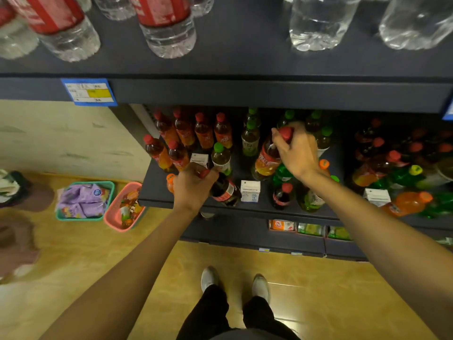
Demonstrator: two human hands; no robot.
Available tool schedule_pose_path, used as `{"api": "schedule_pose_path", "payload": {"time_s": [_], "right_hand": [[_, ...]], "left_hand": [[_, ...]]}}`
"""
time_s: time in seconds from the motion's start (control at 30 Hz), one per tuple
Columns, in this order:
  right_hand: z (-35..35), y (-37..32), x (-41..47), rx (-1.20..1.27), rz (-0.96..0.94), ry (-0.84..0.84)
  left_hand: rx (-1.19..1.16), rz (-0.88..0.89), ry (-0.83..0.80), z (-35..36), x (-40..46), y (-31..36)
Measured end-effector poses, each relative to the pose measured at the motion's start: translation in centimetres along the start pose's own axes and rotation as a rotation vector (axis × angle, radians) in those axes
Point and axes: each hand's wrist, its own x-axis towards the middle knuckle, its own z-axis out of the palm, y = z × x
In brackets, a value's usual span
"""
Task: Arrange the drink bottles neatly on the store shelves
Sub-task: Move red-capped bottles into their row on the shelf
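Nearest the viewer, two pale shoes [235, 282] stand on the tan tiled floor [122, 253]. Above them, both bare forearms reach to the dark blue middle shelf [157, 192]. The left hand [193, 186] curls its fingers round the neck of a dark cola bottle with a red label [224, 191], which tilts at the shelf's front edge. The right hand [297, 149] grips the red cap and neck of an amber tea bottle with an orange label [266, 161], tilted among green-capped bottles [250, 139]. Left of the hands, a cluster of upright red-capped amber bottles [186, 136] occupies the shelf's left end; small white price cards [250, 190] stand between the rows. On the floor beside the shelf sit a pink plastic basket [115, 209] and a teal plastic basket [84, 218]. Farthest, the upper shelf [245, 57] carries clear water bottles with red labels [166, 23].
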Motion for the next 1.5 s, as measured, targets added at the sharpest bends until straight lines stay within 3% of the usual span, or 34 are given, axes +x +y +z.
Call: {"api": "schedule_pose_path", "payload": {"time_s": [0.17,0.53,0.83,1.3,1.5], "right_hand": [[-3.4,-0.8,-2.5,-0.036,-0.095,-0.058],[-8.7,-0.3,-7.5,0.034,-0.083,0.013],[-7.4,2.1,-10.1,0.023,0.041,0.002],[-5.8,1.2,-9.6,0.150,0.155,0.041],[-5.1,1.2,-9.4,0.114,0.156,0.053]], "left_hand": [[-0.114,-0.043,-0.027,0.7,-0.6,-0.1],[-0.023,0.094,-0.104,5.5,1.0,2.0],[0.096,0.102,-0.178,8.9,3.0,1.1],[-0.073,-0.027,-0.262,13.5,6.5,-0.5],[0.071,0.020,-0.315,14.6,7.8,-0.6]]}}
